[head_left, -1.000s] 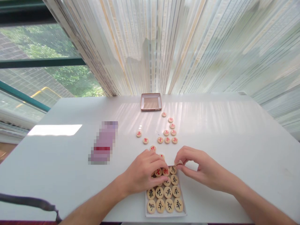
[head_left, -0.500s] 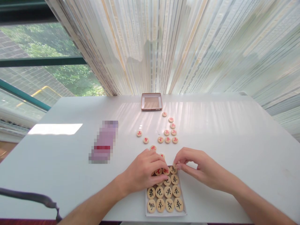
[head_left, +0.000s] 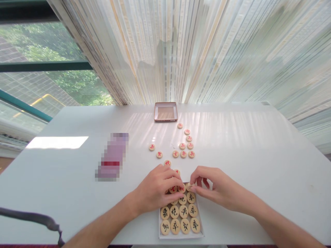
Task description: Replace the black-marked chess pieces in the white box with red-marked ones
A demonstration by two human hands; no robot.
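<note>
A shallow white box [head_left: 181, 236] at the table's near edge holds rows of round wooden Chinese chess pieces, mostly with black characters and some red ones in the far row. My left hand [head_left: 160, 187] lies over the box's far left part, fingertips on a red-marked piece [head_left: 181, 188], thumb apart from them. It hides several pieces. At the far right corner of the box, my right hand [head_left: 209, 182] pinches a Chinese chess piece [head_left: 190, 186] between thumb and forefinger. That piece covers most of the spot there, and its marking is unclear.
Loose red-marked pieces [head_left: 183, 154] lie scattered beyond the box. Farther back stands an open box lid [head_left: 166, 120]. A blurred pinkish rectangle [head_left: 113, 153] is on the left of the white table [head_left: 245, 137]. A dark strap [head_left: 28, 215] shows at lower left; a curtain [head_left: 168, 51] hangs behind.
My right hand has shifted slightly down and inward, bringing the pinched piece over the corner where a black-marked piece showed before. My left hand stays put; the whole view has shifted a little.
</note>
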